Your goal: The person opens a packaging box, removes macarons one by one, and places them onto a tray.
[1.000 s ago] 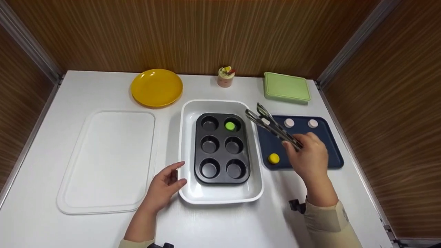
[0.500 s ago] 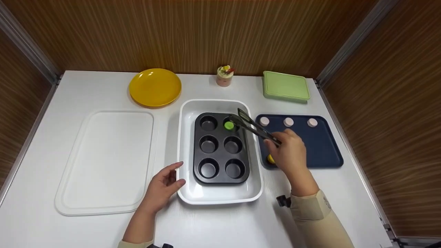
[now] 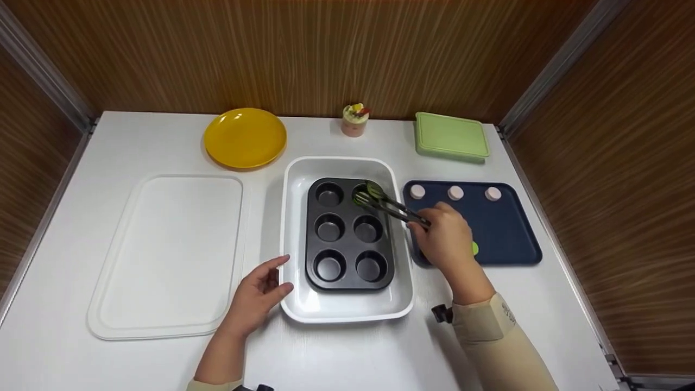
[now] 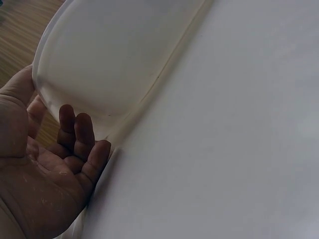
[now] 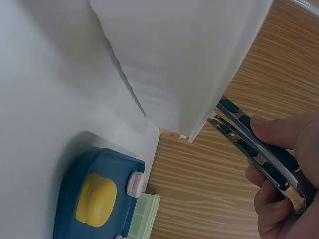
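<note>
My right hand (image 3: 446, 239) grips a pair of metal tongs (image 3: 396, 208); their heads are down in the far right cup of a dark muffin pan (image 3: 349, 282). A green macaron (image 3: 357, 199) in that cup is mostly hidden by the tongs. The pan lies inside a white rectangular basin (image 3: 402, 304). My left hand (image 3: 255, 298) rests at the basin's left rim with thumb and forefinger against it, the other fingers loosely bent. The right wrist view shows the tongs' handles (image 5: 259, 149) between thumb and fingers, their heads hidden behind the basin wall (image 5: 169, 64).
Right of the basin, a navy tray (image 3: 510, 228) bears pale pink macarons (image 3: 455, 193), a partly hidden green macaron (image 3: 475, 248) and a yellow macaron (image 5: 97, 199). A white lid (image 3: 168, 255) lies left. Behind stand a yellow plate (image 3: 245, 138), dessert cup (image 3: 354, 122) and green box (image 3: 452, 136).
My right hand has moved left, bringing the tongs from over the navy tray down into the far right cup, around the green macaron. The left hand has stayed put.
</note>
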A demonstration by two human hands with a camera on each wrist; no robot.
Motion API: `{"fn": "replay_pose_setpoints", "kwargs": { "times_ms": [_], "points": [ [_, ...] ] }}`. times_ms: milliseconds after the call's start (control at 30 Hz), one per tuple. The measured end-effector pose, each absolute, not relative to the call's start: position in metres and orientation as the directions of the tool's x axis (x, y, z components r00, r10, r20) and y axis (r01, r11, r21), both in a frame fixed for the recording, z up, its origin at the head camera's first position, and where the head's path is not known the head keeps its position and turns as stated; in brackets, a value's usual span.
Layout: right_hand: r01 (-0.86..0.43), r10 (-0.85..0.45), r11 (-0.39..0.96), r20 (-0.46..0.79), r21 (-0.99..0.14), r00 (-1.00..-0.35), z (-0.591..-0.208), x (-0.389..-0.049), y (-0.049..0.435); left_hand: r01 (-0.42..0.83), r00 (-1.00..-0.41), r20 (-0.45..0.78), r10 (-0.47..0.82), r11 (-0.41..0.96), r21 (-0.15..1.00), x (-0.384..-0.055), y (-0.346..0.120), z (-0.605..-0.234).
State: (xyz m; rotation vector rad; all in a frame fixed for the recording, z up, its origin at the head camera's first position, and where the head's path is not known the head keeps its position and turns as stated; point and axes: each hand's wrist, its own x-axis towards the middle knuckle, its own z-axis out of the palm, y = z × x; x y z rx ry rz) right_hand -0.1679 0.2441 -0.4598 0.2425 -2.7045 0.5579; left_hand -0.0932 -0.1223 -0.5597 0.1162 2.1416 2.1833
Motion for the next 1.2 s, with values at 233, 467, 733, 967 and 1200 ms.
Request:
{"fn": "replay_pose_setpoints", "kwargs": {
  "times_ms": [233,467,733,967,1200],
  "points": [
    [-0.192,-0.075,0.923,0.333,-0.333,-0.940,-0.4584,-0.1725,0.2420,-0.001,-0.993,0.001,0.118,-0.018,1.000,-0.0925,-0.1231,-0.5619],
    [-0.174,-0.078,0.930,0.286,-0.325,-0.955,-0.4570,-0.1776,0.2388,-0.004,-0.993,-0.001,0.119,-0.025,1.000,-0.0930,-0.1223,-0.5607],
    [-0.155,-0.052,0.927,0.292,-0.341,-0.955,-0.4614,-0.1771,0.2358,-0.010,-0.994,-0.006,0.111,-0.037,0.999,-0.0940,-0.1218,-0.5609],
    [-0.189,-0.062,0.914,0.336,-0.360,-0.940,-0.4660,-0.1732,0.2368,-0.015,-0.994,-0.011,0.107,-0.038,0.999,-0.0942,-0.1213,-0.5614],
    [-0.223,-0.052,0.891,0.400,-0.394,-0.915,-0.4625,-0.1683,0.2414,0.003,-0.992,0.005,0.125,-0.016,1.000,-0.0933,-0.1234,-0.5610]
  ]
}}
